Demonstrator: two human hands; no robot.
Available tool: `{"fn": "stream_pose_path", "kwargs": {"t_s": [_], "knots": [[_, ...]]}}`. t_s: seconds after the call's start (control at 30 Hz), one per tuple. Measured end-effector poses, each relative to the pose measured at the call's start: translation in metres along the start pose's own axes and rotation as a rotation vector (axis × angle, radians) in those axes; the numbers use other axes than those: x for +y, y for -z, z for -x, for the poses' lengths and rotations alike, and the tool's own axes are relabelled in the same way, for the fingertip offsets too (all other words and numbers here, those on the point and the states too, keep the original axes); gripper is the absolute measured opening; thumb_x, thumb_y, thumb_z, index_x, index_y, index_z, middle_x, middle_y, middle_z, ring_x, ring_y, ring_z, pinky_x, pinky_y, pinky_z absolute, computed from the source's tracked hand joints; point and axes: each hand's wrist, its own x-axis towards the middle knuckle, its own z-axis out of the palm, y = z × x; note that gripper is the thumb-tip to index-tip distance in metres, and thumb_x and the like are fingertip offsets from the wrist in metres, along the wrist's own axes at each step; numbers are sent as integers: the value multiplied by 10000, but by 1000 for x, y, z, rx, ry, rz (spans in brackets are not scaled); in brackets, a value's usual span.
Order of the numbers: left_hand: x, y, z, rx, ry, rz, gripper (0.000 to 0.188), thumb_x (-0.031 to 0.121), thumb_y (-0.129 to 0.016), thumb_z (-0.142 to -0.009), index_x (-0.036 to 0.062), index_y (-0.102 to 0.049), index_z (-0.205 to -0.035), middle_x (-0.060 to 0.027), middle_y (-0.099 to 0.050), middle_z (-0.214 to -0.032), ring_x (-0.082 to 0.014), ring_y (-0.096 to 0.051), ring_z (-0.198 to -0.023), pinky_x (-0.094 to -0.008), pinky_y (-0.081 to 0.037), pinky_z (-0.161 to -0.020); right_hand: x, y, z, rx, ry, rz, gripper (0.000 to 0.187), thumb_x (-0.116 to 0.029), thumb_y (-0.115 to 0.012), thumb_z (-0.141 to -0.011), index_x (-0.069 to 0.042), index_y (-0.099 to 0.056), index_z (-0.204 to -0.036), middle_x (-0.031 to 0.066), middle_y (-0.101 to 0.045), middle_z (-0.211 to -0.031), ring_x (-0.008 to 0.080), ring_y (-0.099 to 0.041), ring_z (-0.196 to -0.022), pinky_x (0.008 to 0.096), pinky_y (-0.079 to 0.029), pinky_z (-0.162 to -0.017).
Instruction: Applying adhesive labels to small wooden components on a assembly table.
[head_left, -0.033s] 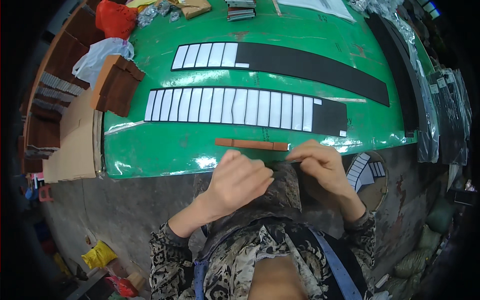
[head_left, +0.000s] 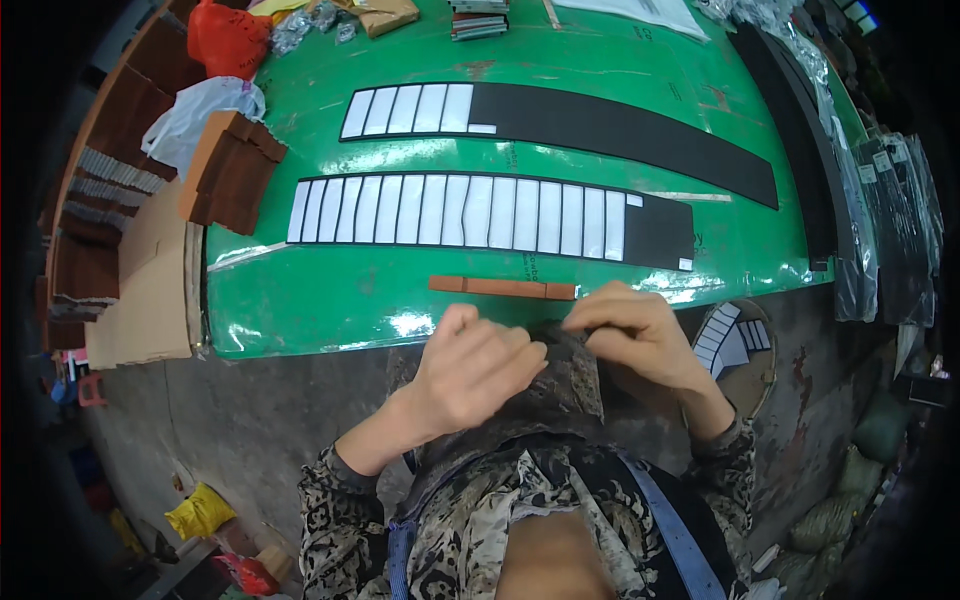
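Note:
My left hand (head_left: 475, 370) is curled into a loose fist in front of the table edge; what its fingers hold, if anything, is hidden. To its right, my right hand (head_left: 640, 335) has bent fingers, with a gap between thumb and fingertips and nothing visible in it. Just beyond both hands, a narrow reddish-brown bar (head_left: 500, 287) lies along the table's front edge, untouched. Farther in is a long black strip (head_left: 655, 230) with a row of white rectangular pieces (head_left: 400, 210). Behind that lies a second, curved black strip (head_left: 620, 145), its left part bearing several white pieces.
The green table (head_left: 330, 300) carries reddish-brown stacked blocks (head_left: 228, 170), a white plastic bag (head_left: 205, 120) and a red bag (head_left: 228, 38) at left. Long black strips (head_left: 790, 140) line its right side. A round container (head_left: 745, 390) with white-pieced strips stands below, right.
My right hand has shifted slightly left, towards my left hand, its thumb and fingertips more apart. My left hand has barely moved.

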Motion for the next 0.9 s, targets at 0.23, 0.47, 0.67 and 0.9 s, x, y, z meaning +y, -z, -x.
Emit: {"fn": "stream_pose_path", "kwargs": {"t_s": [0.23,0.47,0.67,0.9], "knots": [[-3,17,13,-119,-364,-199,277,123,-609,-608,6,-665,-852,-49,-581,-839,-128,-539,-670,-274,-281,-514,-15,-3,-9,-272,-57,103,226,-198,-735,-739,-55,-696,-910,48,-647,-891,206,-596,-837,312,-472,-693],[-4,13,24,-78,-527,-166,238,167,-594,-686,14,-656,-858,-31,-556,-844,-117,-527,-683,-271,-301,-577,-9,-19,-2,-385,-89,-22,236,-215,-726,-731,-47,-696,-894,57,-652,-857,222,-623,-749,326,-481,-646],[-9,14,26,-122,-534,-155,237,158,-592,-694,-3,-651,-858,-37,-562,-853,-125,-532,-697,-269,-312,-586,-15,-27,1,-260,76,284,244,-180,-750,-687,-67,-691,-895,31,-628,-850,201,-598,-714,312,-481,-582],[-10,15,26,-157,-487,-147,253,143,-611,-677,-21,-648,-866,-44,-557,-846,-137,-535,-715,-269,-336,-584,-24,-39,6,-55,289,607,265,-104,-759,-603,-52,-689,-853,23,-617,-811,152,-585,-649,261,-478,-495]]}}
